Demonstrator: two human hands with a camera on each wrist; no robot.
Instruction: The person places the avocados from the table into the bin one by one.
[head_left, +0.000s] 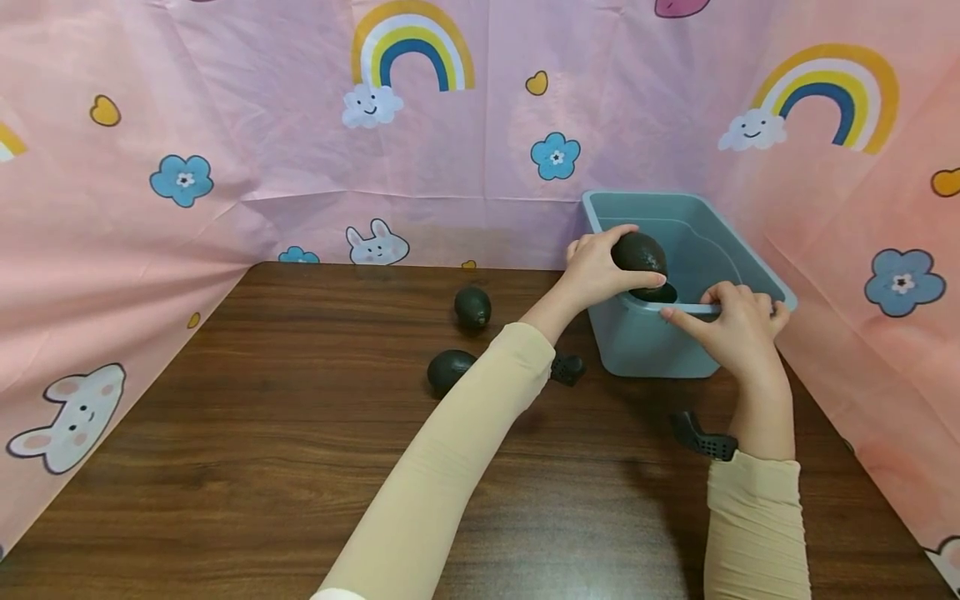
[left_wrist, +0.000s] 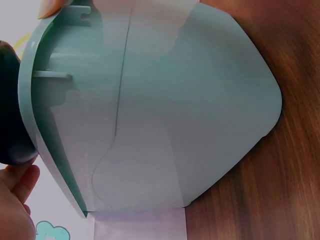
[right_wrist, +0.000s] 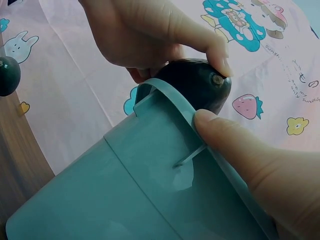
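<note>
My left hand grips a dark green avocado between thumb and fingers, at the near left corner of a blue-grey plastic bin. In the right wrist view this avocado shows just past the bin's rim. Below it in the head view, another dark rounded shape shows inside the bin. My right hand holds the bin's near rim, thumb outside and fingers over the edge. Two more avocados lie on the table to the left, one farther back and one nearer, partly behind my left sleeve.
The bin stands at the back right of the brown wooden table, close to the pink printed cloth hung along the back and sides. Black wrist-worn devices show by both forearms.
</note>
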